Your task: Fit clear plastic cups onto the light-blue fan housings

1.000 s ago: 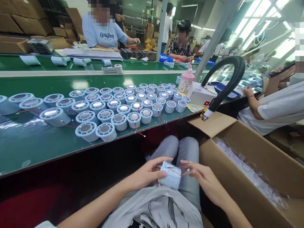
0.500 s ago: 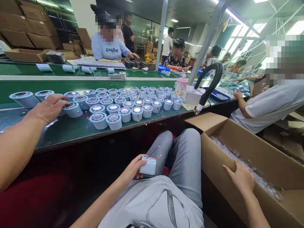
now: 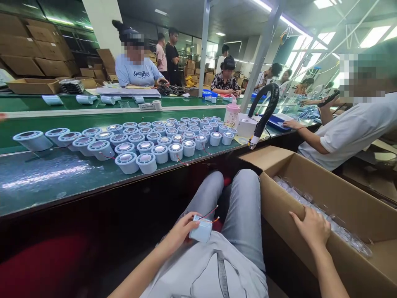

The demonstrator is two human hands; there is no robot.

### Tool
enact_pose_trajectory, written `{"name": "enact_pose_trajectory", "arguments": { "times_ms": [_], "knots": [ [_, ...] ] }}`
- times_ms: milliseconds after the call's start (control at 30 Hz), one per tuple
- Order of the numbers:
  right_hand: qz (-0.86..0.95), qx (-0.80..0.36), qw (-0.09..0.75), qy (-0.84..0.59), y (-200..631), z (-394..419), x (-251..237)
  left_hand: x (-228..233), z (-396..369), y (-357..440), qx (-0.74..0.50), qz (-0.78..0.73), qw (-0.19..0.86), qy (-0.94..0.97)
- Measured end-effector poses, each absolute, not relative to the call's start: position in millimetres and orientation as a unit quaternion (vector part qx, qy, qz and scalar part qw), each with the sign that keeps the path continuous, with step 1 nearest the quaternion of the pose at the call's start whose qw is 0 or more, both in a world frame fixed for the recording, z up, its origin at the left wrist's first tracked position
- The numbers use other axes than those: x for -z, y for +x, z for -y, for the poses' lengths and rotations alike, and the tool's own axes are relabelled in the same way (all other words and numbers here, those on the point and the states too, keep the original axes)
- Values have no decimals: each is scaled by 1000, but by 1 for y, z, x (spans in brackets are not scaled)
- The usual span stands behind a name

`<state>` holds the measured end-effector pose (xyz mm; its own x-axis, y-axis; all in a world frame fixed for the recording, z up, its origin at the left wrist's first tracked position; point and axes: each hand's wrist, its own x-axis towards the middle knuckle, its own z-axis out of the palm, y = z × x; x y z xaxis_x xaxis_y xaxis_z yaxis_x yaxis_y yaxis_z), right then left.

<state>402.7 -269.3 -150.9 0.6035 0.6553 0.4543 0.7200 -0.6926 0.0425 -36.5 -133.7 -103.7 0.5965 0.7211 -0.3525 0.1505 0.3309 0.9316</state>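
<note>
Coworker's arm gone from green bench [image 3: 46,178]; factory rm busy.

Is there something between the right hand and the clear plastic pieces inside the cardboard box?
Nothing visible blocks it. The right hand rests on the near wall of the open cardboard box, and the clear plastic pieces lie just behind its fingers, uncovered. The left hand holds a pale blue round part over the lap, away from the box.

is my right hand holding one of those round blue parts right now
No, the right hand rests on the edge of the cardboard box, while the left hand holds the round blue part over the lap.
</note>
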Motion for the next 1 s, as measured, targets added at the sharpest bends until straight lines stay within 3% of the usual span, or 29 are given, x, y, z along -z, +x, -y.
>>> {"name": "enact_pose_trajectory", "arguments": {
  "times_ms": [500, 867, 1000],
  "knots": [
    [430, 272, 130, -851, 405, 267, 169, 123, 125, -35, -264, -417, 706, 508],
    [412, 251, 160, -861, 410, 270, 171, 127, 123, -22, -227, -396, 708, 538],
    [407, 259, 207, -851, 402, 269, 172, 143, 125, -22, -273, -380, 728, 502]
  ]
}}
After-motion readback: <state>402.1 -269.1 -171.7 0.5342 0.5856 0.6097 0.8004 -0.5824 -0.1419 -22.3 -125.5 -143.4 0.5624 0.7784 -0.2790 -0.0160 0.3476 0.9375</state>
